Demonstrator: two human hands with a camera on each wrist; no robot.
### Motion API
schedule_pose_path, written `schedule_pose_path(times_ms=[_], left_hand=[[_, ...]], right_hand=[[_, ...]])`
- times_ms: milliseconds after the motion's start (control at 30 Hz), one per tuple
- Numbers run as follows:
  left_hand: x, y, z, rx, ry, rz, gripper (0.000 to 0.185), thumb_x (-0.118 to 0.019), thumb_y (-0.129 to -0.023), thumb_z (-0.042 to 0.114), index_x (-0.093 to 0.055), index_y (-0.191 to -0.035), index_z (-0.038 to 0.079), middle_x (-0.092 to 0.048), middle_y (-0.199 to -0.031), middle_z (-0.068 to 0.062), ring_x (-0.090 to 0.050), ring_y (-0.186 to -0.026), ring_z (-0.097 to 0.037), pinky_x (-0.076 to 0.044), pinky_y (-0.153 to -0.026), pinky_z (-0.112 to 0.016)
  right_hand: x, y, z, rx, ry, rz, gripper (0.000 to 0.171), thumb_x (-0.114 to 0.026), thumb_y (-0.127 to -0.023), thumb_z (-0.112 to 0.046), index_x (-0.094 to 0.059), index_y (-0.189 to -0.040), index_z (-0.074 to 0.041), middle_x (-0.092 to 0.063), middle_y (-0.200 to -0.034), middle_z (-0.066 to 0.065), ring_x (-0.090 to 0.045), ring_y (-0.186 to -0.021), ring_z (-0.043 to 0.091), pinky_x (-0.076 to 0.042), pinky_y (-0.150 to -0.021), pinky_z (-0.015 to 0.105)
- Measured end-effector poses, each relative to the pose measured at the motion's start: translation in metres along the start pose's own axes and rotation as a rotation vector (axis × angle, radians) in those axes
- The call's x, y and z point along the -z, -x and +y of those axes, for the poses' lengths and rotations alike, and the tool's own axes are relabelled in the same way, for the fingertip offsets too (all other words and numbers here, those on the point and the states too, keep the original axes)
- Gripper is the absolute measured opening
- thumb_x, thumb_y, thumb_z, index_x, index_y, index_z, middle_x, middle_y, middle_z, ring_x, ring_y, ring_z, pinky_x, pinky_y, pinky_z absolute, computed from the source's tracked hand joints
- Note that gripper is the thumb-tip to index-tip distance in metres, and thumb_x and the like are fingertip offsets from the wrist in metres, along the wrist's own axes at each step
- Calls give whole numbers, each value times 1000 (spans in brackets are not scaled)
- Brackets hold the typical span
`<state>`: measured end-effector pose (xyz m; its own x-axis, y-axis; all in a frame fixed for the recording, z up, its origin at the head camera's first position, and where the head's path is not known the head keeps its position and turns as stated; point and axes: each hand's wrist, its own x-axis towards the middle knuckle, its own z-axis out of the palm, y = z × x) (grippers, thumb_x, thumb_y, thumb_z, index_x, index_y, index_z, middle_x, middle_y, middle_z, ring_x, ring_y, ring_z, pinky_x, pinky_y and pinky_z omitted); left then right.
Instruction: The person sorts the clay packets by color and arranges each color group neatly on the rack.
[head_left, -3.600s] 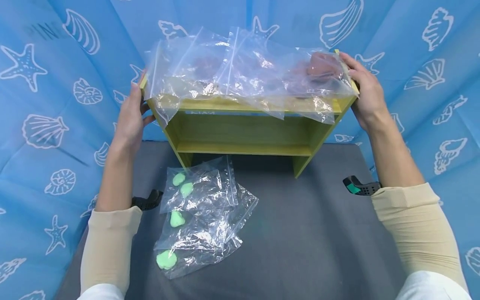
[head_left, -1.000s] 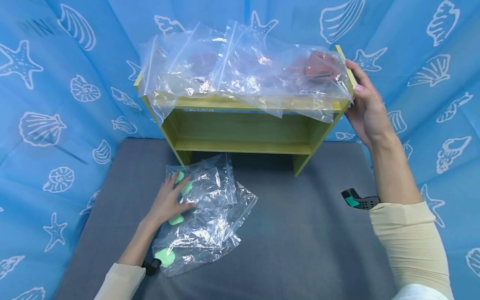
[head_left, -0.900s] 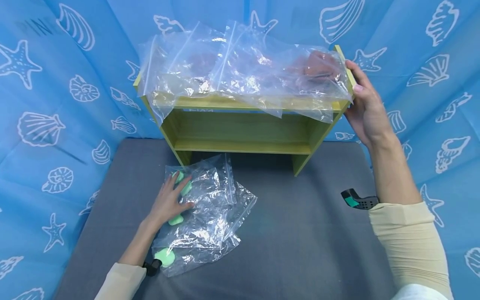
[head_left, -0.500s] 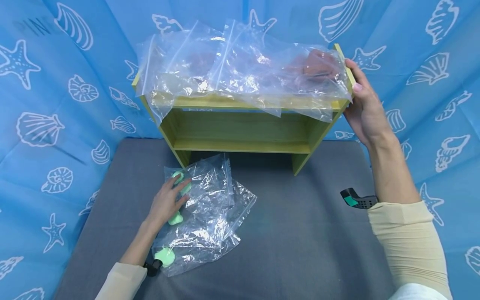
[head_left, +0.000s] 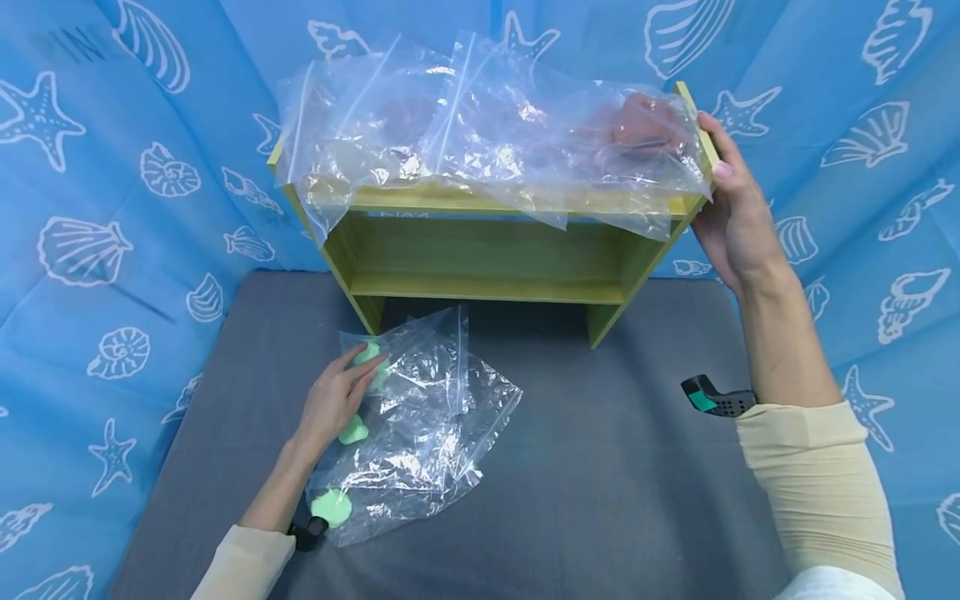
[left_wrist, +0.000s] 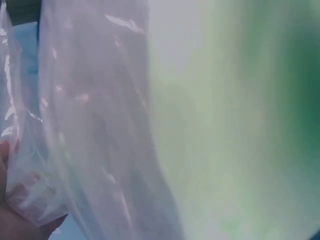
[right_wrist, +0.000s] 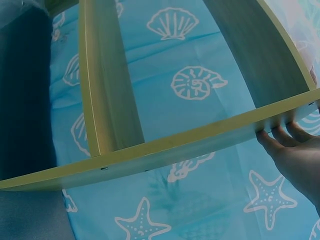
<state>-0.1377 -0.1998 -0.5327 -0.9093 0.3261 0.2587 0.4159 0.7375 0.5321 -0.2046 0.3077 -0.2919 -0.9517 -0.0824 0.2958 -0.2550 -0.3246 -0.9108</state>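
Both hands are at work on different things. On the bench, the left hand (head_left: 335, 402) curls its fingers round the top edge of a clear zip bag (head_left: 408, 392) with green pieces (head_left: 331, 506) inside, pinching the plastic near one green lump; the left-wrist view shows only blurred film and green. That bag lies on a small heap of similar bags in front of the shelf's left leg, on the grey bench (head_left: 615, 483). The right hand (head_left: 731, 221) rests flat against the right end panel of the yellow-green shelf unit (head_left: 487, 250), fingers straight along its edge, steadying it; the right-wrist view shows the fingertips (right_wrist: 280, 134) touching the panel's rim. More clear bags (head_left: 487, 142) holding brownish pieces already cover the shelf's top board.

The step in hand looks like picking up the green bag, the grip just being taken. The next move would likely call for lifting it free of the bags beneath without dragging them, while the right hand keeps the shelf from shifting.
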Motion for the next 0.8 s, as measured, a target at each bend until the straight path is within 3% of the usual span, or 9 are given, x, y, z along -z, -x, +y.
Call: schedule_pose_path(times_ms=[67,133,267,367,467,600,800], left_hand=[[1,0,3,16,75,-7,34,-57,-103,17,-63,-136,15,-47,-147,-21,-67,-88,-31,-53,-72,-47],[2,0,8,37,148,-15,34,-55,-104,20,-63,-136,15,-47,-147,-19,-69,-82,-26,-52,-70,-43],[5,1,20,45,243,-26,34,-54,-104,23,-64,-135,15,-48,-148,-17,-68,-100,-30,-53,-81,-46],[7,-1,31,25,279,-16,32,-54,-104,21,-65,-134,14,-49,-147,-16,-65,-109,-31,-52,-82,-46],[8,-3,43,16,337,8,30,-54,-104,20,-67,-131,15,-51,-146,-13,-58,-123,-29,-51,-92,-46],[12,-4,62,51,434,35,28,-52,-105,17,-70,-126,14,-56,-141,-7,-56,-126,-26,-48,-101,-44],[36,-9,102,76,503,81,26,-51,-104,7,-71,-119,0,-65,-126,-14,-64,-110,-29,-54,-87,-28]], right_hand=[[0,-1,0,6,1,2,70,-60,-89,-26,-35,-154,-23,-30,-153,10,-38,-128,28,-36,-102,38],[-1,-1,0,10,-2,2,69,-60,-89,-26,-35,-153,-23,-31,-152,10,-39,-127,28,-37,-101,38],[-2,-2,2,17,-13,2,67,-59,-89,-25,-36,-153,-22,-31,-151,10,-41,-125,28,-39,-98,38],[-2,-2,2,22,-19,7,68,-59,-89,-25,-36,-153,-22,-31,-151,10,-41,-125,28,-39,-98,37],[-3,-2,2,25,-25,11,69,-59,-89,-26,-35,-153,-22,-31,-152,10,-40,-126,29,-38,-99,37],[-3,-2,3,28,-29,12,70,-59,-88,-26,-34,-153,-21,-30,-152,10,-40,-127,29,-39,-99,37],[-4,-1,4,30,-33,20,72,-60,-88,-26,-33,-154,-21,-31,-152,11,-40,-126,28,-40,-99,36]])
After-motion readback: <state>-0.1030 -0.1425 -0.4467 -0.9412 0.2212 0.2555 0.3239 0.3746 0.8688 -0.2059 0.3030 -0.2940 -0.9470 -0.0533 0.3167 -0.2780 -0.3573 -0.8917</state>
